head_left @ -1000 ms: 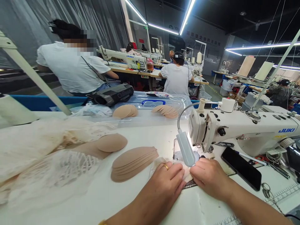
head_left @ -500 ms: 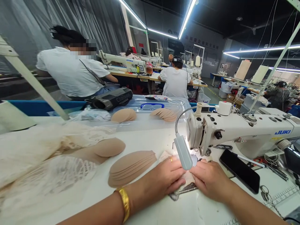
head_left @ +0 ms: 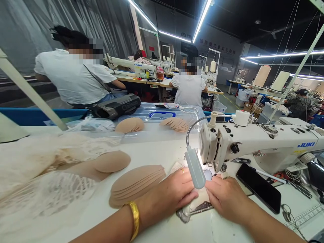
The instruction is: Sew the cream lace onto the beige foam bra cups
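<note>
Lying partly under 2 hands: pale, thin cloth [head_left: 178, 165], on the bed of the sewing machine [head_left: 255, 138], near the needle area.

Left hand [head_left: 174, 189]: palm down, fingers spread a little over the cloth. Right hand [head_left: 225, 194]: fingers curled at the work's right side. Pinching or merely pressing: cannot tell; contact points partly hidden.

Handling (judged): light, soft, limp; likely to crease or slide. Best hold: flat fingers near 2 opposite edges, gentle tension, tips clear of the needle.

Obstacles: grey lamp [head_left: 195, 168] hangs between the hands and camera, hiding part of the work. Machine head limits access from the far right. Stacked beige pads [head_left: 136, 184] lie close by the left forearm; the wrist could nudge them.

Surroundings: lace fabric [head_left: 50, 195] farther left; black phone [head_left: 259, 187] right of the right hand, apart; clear plastic box [head_left: 152, 108] beyond.
</note>
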Demonstrator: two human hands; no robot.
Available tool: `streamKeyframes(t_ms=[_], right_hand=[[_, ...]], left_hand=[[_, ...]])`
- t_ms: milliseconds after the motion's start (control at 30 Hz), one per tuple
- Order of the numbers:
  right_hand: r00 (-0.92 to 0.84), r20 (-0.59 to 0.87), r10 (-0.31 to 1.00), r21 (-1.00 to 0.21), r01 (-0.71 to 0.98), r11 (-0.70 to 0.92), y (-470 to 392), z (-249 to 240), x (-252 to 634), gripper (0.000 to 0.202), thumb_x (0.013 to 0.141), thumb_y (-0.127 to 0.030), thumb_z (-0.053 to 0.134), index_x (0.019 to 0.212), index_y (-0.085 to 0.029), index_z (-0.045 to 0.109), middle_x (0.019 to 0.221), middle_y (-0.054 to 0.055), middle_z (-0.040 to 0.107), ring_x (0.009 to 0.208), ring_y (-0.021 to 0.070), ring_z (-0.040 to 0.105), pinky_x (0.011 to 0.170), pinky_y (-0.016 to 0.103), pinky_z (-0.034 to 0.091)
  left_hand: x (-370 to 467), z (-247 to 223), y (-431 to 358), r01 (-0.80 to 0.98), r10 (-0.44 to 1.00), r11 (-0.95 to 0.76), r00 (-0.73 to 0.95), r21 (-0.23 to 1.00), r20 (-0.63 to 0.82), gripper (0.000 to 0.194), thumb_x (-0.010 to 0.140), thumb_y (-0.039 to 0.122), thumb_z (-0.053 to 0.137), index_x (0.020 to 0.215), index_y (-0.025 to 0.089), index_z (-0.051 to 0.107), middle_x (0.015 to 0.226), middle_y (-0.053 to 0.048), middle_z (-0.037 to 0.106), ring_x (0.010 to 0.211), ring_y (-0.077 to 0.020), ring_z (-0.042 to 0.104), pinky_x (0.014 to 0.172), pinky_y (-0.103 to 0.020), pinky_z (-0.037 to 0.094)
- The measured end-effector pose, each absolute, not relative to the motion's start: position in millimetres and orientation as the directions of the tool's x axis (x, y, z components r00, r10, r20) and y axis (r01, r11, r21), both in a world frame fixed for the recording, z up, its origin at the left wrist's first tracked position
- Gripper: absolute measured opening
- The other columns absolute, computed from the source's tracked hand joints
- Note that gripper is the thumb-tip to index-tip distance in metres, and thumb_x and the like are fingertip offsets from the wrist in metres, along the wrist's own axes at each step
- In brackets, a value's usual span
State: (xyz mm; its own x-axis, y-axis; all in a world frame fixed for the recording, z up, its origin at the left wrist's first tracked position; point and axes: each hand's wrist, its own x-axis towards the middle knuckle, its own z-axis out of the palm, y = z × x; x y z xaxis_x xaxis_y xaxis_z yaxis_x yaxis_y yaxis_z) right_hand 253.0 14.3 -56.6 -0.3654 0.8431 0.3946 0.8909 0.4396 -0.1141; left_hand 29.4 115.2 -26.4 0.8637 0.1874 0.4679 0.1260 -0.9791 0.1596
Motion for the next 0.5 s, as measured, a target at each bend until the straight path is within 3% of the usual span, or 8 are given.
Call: streamKeyframes(t_ms=[500], right_hand=[[-0.343,0.435,0.832,-0.099,0.901,0.423,15.3,-56.0,251.4,0.02,0.091,-0.005,0.049,0.083,-0.023,0.05,0.075,-0.002,0.055,0.066,0.0165,0.045,0.06,0.03,0.025]], left_hand=[[33.5,-23.9,126.0,0.117,0.162,-0.985,0.885,0.128,0.436,0.024,0.108,0.021,0.049,0.094,0.021,0.069,0.094,-0.006,0.073,0.086,-0.0229,0.065,0.084,-0.034,0.055]])
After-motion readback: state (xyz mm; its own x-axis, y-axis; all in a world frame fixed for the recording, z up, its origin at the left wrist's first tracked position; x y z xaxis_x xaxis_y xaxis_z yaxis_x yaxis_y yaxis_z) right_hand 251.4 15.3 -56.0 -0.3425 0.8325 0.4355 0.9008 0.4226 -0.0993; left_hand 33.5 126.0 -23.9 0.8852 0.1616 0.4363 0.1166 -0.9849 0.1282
